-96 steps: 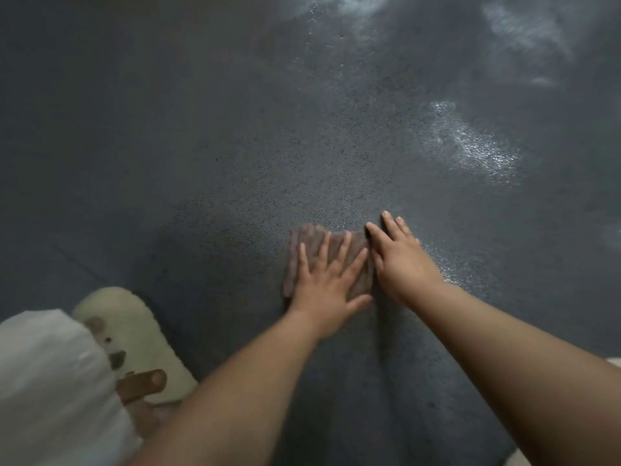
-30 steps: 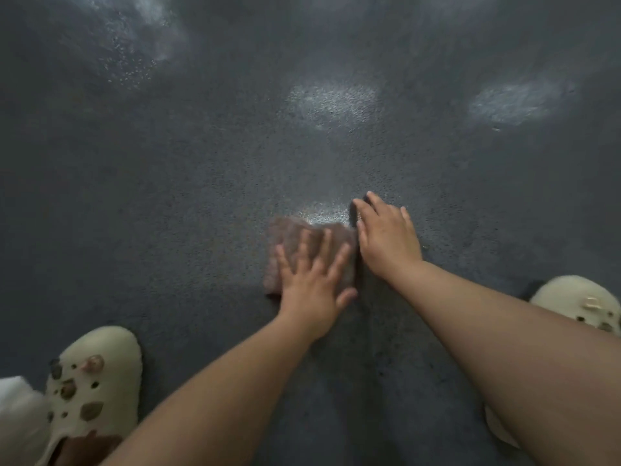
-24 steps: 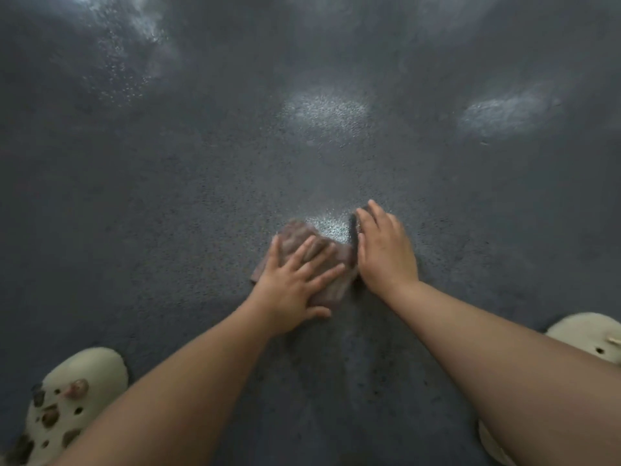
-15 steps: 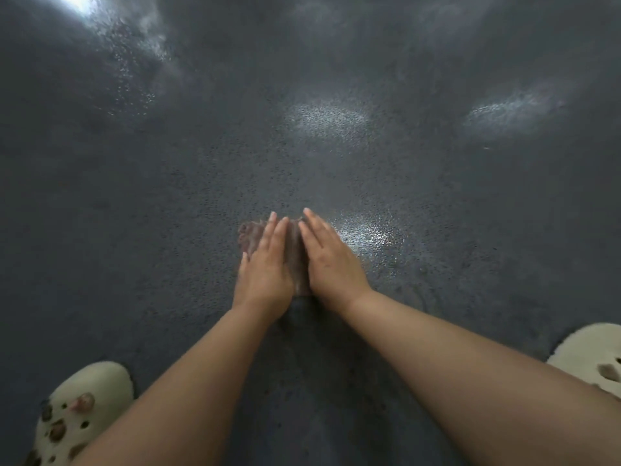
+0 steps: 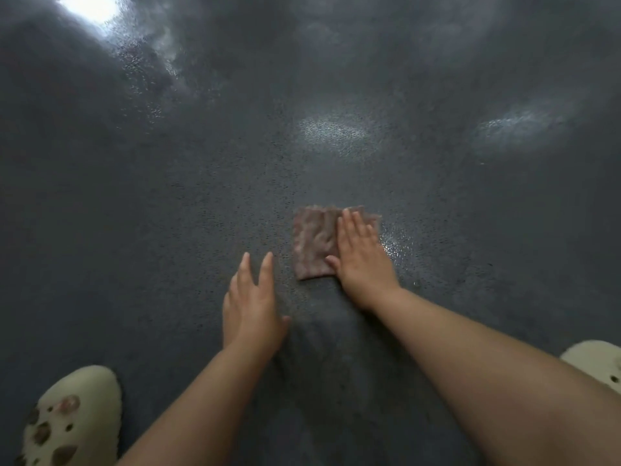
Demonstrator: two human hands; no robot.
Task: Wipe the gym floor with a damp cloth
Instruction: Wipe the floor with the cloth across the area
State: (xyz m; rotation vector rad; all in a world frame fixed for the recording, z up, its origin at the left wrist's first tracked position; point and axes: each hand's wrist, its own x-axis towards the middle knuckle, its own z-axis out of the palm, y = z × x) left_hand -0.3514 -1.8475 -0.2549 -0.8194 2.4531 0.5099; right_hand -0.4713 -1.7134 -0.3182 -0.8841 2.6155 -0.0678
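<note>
A brownish, crumpled cloth (image 5: 314, 242) lies flat on the dark, speckled gym floor (image 5: 168, 196), roughly in the middle of the view and a little to the right. The right hand (image 5: 361, 255) rests palm down on the cloth's right part, fingers straight and close together, pointing away from the person; it presses on the fabric rather than gripping it, and nothing is curled round the cloth. The fingertips reach almost to the far edge of the cloth, while the heel of the hand sits past its near edge, on the floor. The left part of the cloth is uncovered and shows its wrinkles. The left hand (image 5: 252, 304) is off the cloth, nearer the person and to the cloth's left, with a strip of bare floor between them; its fingers are straight and loosely spread, it holds nothing, and whether it touches the floor or hangs just above it cannot be told. Just right of the cloth the floor shines with a small wet-looking patch (image 5: 395, 243). Pale reflections lie farther off. A cream clog (image 5: 74, 418) with brown charms sits at the lower left, and the edge of another clog (image 5: 596, 363) shows at the right, beyond the right forearm
</note>
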